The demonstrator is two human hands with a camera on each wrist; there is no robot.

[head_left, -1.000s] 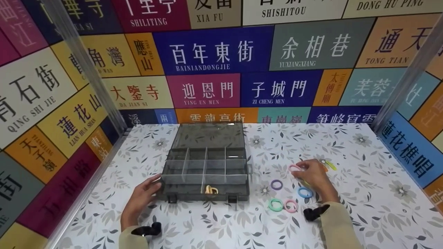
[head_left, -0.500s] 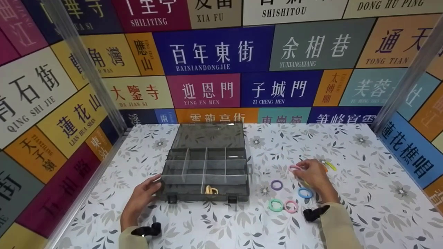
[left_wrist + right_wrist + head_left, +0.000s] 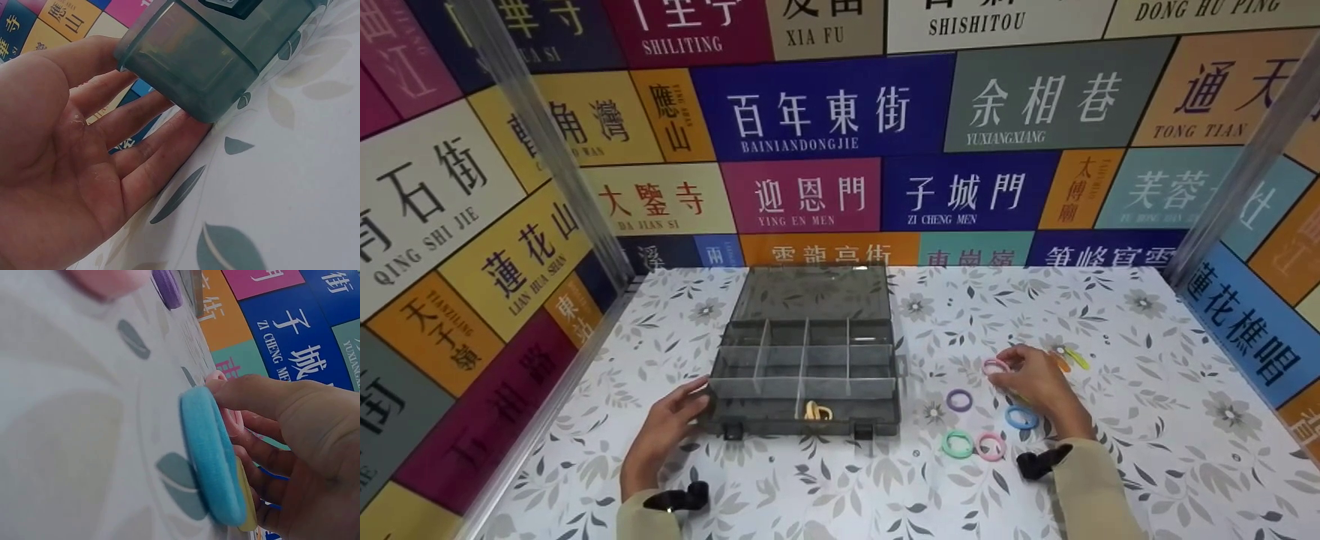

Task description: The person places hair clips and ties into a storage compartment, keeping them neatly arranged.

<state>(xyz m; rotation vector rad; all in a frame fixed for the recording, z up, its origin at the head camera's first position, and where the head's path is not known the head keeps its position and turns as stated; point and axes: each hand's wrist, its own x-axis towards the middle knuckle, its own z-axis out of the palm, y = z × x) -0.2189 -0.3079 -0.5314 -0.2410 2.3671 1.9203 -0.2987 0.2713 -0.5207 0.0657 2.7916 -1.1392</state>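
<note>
My right hand [image 3: 1039,382] pinches a pink hair tie [image 3: 994,366] between thumb and fingertips, low over the table. In the right wrist view, a blue hair tie [image 3: 211,455] is close in front of these fingers, and part of a yellow one [image 3: 246,495] shows behind it. At the left side of a dark see-through compartment box [image 3: 810,388], my left hand [image 3: 671,420] touches the front corner with fingers extended; the left wrist view shows this box corner [image 3: 191,67] against the thumb and fingertips. A pale yellow hair tie [image 3: 819,412] lies in the front right compartment.
The box's lid [image 3: 814,292] lies open toward the back wall. Purple [image 3: 959,400], green [image 3: 958,445] and pink [image 3: 990,447] hair ties lie on the patterned table right of the box. Behind the right hand are a yellow-green piece [image 3: 1076,358] and an orange one [image 3: 1063,364].
The pink hair tie in my right hand has tilted and shifted slightly, with its loop now showing more. My left hand stays at the box corner.
</note>
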